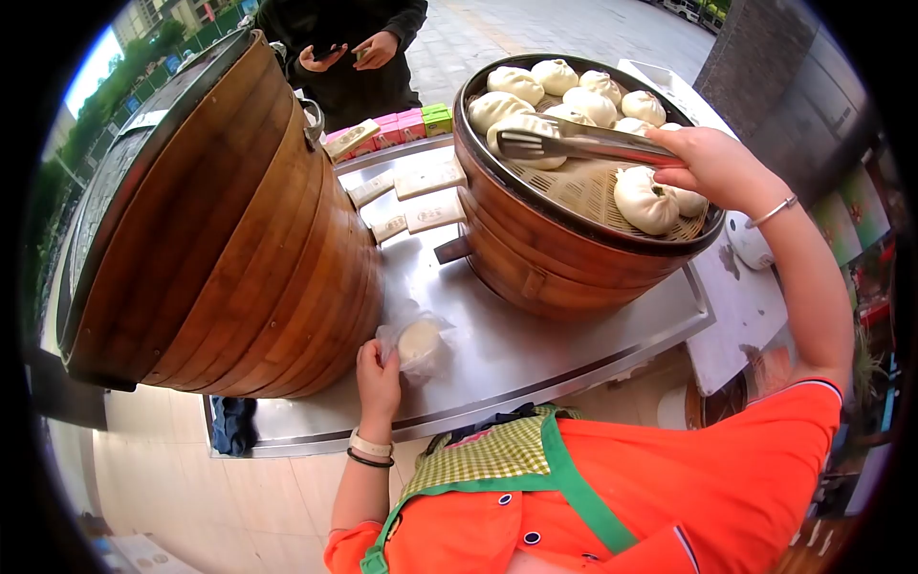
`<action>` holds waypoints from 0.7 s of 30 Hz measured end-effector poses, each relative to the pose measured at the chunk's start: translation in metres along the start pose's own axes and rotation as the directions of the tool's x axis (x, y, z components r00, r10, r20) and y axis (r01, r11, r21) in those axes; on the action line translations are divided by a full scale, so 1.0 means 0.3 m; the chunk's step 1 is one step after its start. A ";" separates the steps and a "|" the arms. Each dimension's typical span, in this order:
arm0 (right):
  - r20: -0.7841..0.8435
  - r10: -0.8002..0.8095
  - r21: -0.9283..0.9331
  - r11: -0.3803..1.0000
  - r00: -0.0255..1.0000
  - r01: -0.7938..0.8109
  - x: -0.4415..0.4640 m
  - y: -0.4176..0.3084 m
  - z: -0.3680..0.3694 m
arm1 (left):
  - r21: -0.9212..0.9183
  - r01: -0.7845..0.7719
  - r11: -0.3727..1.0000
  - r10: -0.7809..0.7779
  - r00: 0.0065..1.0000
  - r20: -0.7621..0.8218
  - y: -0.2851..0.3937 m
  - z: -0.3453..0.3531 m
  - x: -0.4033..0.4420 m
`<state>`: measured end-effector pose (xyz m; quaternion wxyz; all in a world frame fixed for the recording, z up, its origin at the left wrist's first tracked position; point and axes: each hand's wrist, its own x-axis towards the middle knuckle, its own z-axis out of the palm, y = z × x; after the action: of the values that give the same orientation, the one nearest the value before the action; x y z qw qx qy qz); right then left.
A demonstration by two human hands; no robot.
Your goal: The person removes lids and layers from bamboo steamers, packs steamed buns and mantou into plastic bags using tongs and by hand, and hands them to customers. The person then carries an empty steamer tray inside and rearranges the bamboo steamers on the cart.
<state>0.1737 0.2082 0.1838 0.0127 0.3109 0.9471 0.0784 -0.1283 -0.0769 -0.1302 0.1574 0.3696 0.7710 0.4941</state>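
My left hand (379, 383) is closed on the edge of a clear plastic bag (442, 358), low over the steel counter. Inside the bag sits a pale round bun (418, 341). My right hand (712, 165) grips metal tongs (593, 145) over the round bamboo steamer (564, 277). The tongs' tips lie over a white bun (529, 143) at the steamer's left side; whether they touch it I cannot tell. Several more buns (588, 105) rest along the far side, and a pleated one (646, 201) sits at the near right on the woven mat (574, 185).
A tall wooden steamer (229, 230) with a lid stands at the left. White paper packets (435, 212) lie between the steamers, with pink and green boxes (411, 124) behind. Across the steel counter (497, 354), a person (339, 48) in dark clothes holds a phone.
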 end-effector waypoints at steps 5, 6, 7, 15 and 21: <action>0.353 0.317 0.421 0.786 0.880 -0.453 -0.034 0.014 -0.019 | -0.010 0.049 0.999 -0.049 0.999 0.014 0.054 0.000 0.044; 0.316 0.293 0.486 0.767 0.902 -0.420 -0.053 0.024 -0.001 | -0.027 0.061 0.998 -0.060 0.998 0.038 0.064 -0.002 0.048; 0.301 0.295 0.505 0.758 0.907 -0.414 -0.066 0.017 0.002 | -0.031 0.062 0.998 -0.061 0.998 0.034 0.070 -0.001 0.051; -0.084 0.042 -0.097 0.994 0.996 -0.050 -0.099 -0.059 0.005 | -0.014 0.003 1.000 -0.002 0.998 0.068 0.057 0.019 0.056; -0.176 -0.117 0.079 0.988 0.977 0.132 -0.039 0.047 0.083 | 0.004 0.041 0.999 -0.041 0.995 0.093 0.084 0.008 0.062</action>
<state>0.1932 0.2160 0.1612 -0.0778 0.2433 0.9649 0.0609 -0.1289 -0.0560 -0.1071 0.2027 0.3764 0.7708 0.4723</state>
